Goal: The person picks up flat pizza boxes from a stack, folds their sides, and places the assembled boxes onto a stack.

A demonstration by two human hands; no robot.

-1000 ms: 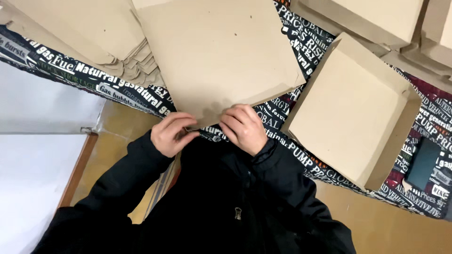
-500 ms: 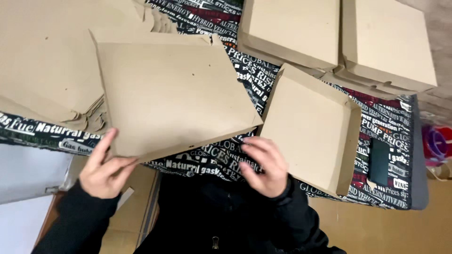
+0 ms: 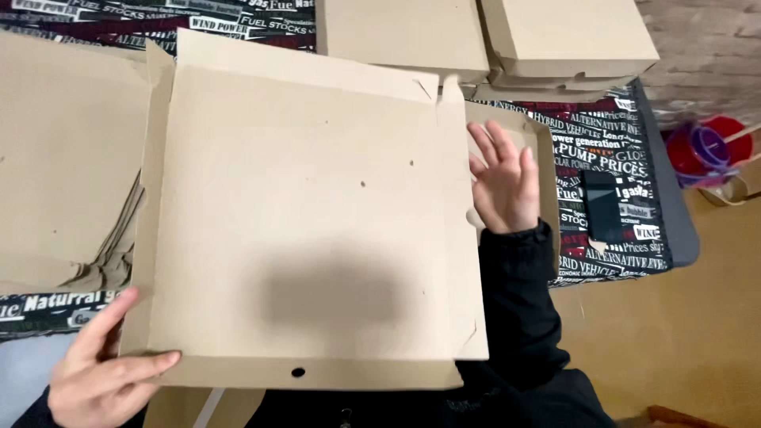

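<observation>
Head view looks straight down on a flat, unfolded cardboard box blank (image 3: pixel 309 230), which fills the middle of the frame with its side flaps partly raised and a small round hole near its near edge. The left hand (image 3: pixel 99 380) grips the blank at its near left corner, thumb on top and fingers curled along the edge. The right hand (image 3: pixel 501 182) is spread open, palm flat, just beside the blank's right flap (whether it actually touches the flap cannot be told). A stack of flat cardboard blanks (image 3: pixel 67 166) lies to the left, partly under the held one. Folded cardboard boxes (image 3: pixel 491 36) sit at the far edge of the table. All of this rests on a dark printed tablecloth (image 3: pixel 602 147), where a black phone (image 3: pixel 604 206) lies to the right of the open hand
</observation>
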